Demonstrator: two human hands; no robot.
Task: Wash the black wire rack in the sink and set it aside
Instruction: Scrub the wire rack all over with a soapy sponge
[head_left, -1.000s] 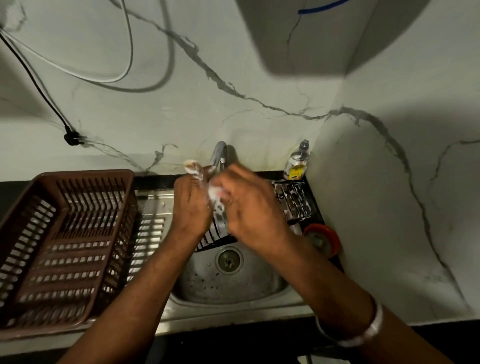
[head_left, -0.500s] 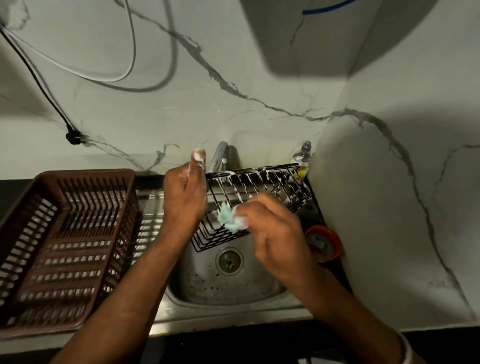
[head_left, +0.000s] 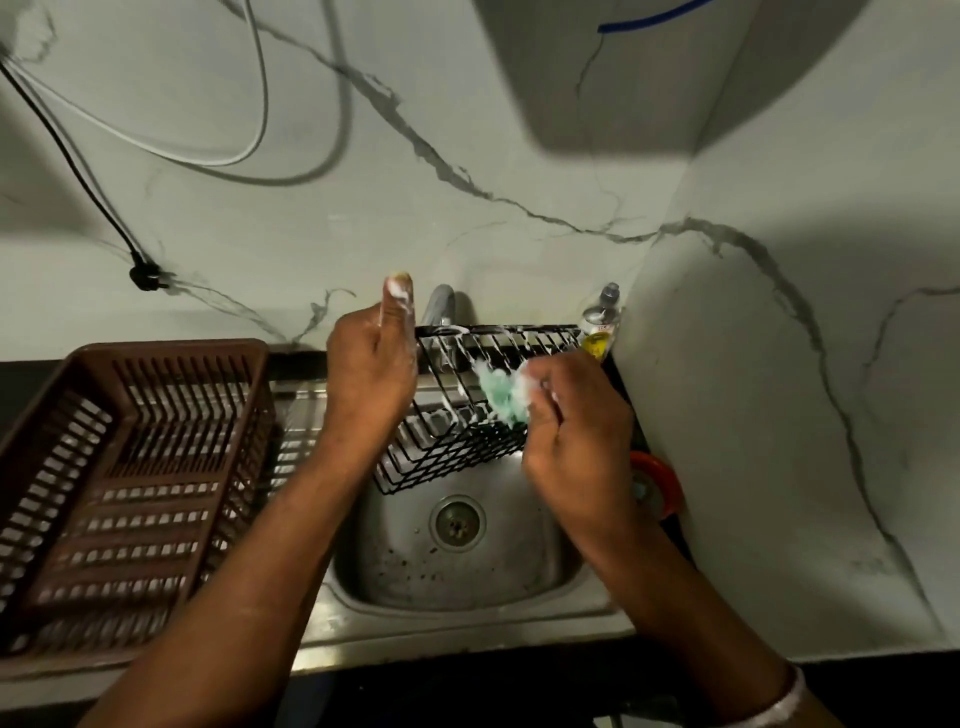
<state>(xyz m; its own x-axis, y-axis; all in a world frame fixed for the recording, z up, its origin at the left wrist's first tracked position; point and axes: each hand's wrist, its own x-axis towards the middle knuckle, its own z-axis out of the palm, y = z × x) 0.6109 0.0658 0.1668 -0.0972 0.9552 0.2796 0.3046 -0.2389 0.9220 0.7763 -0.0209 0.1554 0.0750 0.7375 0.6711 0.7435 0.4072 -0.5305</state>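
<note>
The black wire rack (head_left: 457, 441) is held tilted above the steel sink (head_left: 467, 587), streaked with white soap foam. My left hand (head_left: 371, 374) grips the rack's left end, thumb pointing up and foamy. My right hand (head_left: 571, 431) holds a pale green scrubber (head_left: 501, 392) pressed against the rack's wires near its upper right part. The faucet (head_left: 440, 306) rises just behind the rack, partly hidden by it.
A brown plastic dish basket (head_left: 130, 483) stands on the drainboard to the left. A small bottle (head_left: 602, 325) stands in the back right corner. A red round container (head_left: 657, 488) sits at the sink's right edge. Marble walls close in behind and to the right.
The rack has been raised and tilted more upright. My right hand with the green scrubber has come off the rack's left end and moved right along the wires.
</note>
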